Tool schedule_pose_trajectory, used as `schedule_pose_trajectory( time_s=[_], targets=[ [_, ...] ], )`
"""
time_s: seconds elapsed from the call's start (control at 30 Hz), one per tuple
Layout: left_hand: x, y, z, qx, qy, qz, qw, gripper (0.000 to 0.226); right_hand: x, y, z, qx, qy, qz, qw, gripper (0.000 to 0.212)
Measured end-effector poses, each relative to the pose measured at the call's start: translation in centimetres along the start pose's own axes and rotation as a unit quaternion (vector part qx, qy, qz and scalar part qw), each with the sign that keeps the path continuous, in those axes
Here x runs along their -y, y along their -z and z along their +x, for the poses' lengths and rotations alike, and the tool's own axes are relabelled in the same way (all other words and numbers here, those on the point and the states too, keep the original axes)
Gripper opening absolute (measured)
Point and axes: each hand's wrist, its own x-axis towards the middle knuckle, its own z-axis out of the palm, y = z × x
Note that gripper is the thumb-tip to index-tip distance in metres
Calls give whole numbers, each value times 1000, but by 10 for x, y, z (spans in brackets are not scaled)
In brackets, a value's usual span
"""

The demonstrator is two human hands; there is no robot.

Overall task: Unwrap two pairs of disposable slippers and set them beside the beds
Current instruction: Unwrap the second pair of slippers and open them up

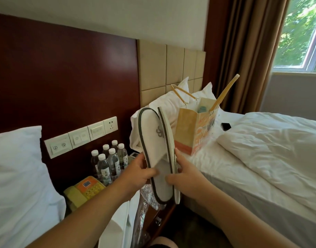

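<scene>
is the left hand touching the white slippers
Touching: the head view shows the left hand pinching the white dark-trimmed slippers at their edge.

slippers (158,149): one pair, white terry, dark grey piping round the edges, grey emblem on the upper. out of the wrapper, held upright side by side, toes down, heels up, in the gap between the two beds. clear plastic wrapper (150,196): crumpled, hanging just below the toes.

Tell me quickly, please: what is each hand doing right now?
Left hand: closed on the white disposable slipper with dark grey trim, thumb on top.
Right hand: closed on the second white slipper, held edge-on beside the first.
</scene>
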Motion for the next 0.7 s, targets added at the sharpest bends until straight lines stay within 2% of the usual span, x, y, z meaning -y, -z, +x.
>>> schedule_pose_trajectory(
  time_s=[0.03,0.13,0.2,0.27,0.33,0.4,0.47,0.57,0.7],
  targets=[
    [-1,3,-2,-8,-1,10,1000,52,3,0,-3,-10,4,17,1000,86],
    [-4,8,-7,-58,0,26,998,58,12,2,-9,-103,10,2,995,49],
    [-7,10,-11,-92,3,25,995,67,13,4,-12,-133,-1,40,990,44],
    [-11,12,-16,-115,-2,20,993,69,12,7,-15,-146,-12,111,983,49],
    [-14,12,-21,-130,-12,11,991,65,10,9,-20,-158,0,175,972,76],
    [-16,10,-27,-148,-24,2,989,60,9,8,-26,-173,34,183,967,93],
    [-17,5,-32,-169,-33,-11,985,55,5,4,-30,-192,66,174,963,91],
    [-19,-6,-39,-198,-51,-18,979,50,-1,-2,-34,-218,62,149,963,53],
    [-17,-18,-41,-211,-71,57,973,49,1,-5,-42,-199,72,93,973,10]
  ],
)
